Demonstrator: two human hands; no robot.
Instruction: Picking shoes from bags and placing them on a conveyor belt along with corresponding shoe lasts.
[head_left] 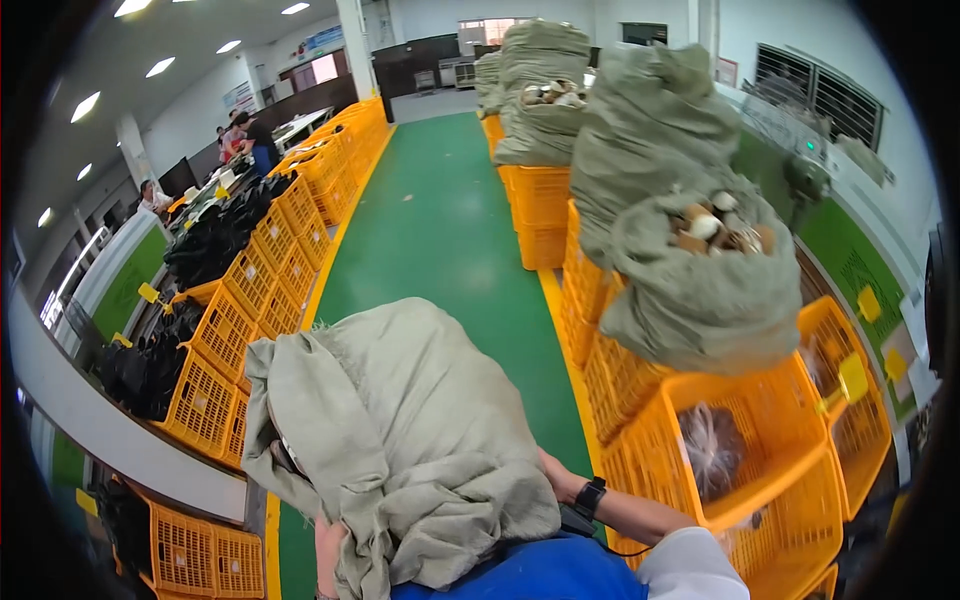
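I carry a big grey-green woven sack [400, 430] against my chest; it is bulging and its top is folded over. My left hand [327, 545] grips its lower left edge from beneath, with only a few fingers showing. On the sack's right side is my right hand [553, 470], mostly hidden behind the cloth. A black watch [590, 495] sits on that wrist, and a white sleeve covers the forearm behind it. My blue top shows at the lower edge.
A green floor aisle [440, 230] runs ahead between rows of yellow plastic crates [740, 440]. Open sacks [700, 270] of pale and brown pieces sit on the right-hand crates. The left-hand crates [215, 330] hold black items. People work at the far left.
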